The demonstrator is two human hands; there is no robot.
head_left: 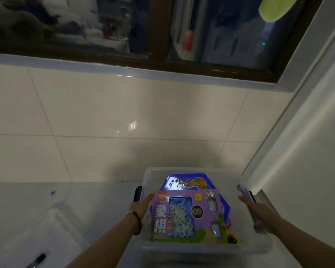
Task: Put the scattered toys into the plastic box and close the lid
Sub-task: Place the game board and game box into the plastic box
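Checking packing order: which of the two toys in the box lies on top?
The purple pack printed with large characters; the blue hexagonal board lies under it.

The floor (pixel 124 117) is laid with pale glossy tiles. A small purple piece (pixel 52 192) is seen lying on it at the left, and a clear lid (pixel 52 229) with a black latch (pixel 38 259) nearer. Whether the plastic box (pixel 201 250) rests on it cannot be told.

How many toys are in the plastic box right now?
2. A purple game pack lies on top, toward the near side; a blue hexagonal board lies under it, showing at the far side. More could be hidden beneath them.
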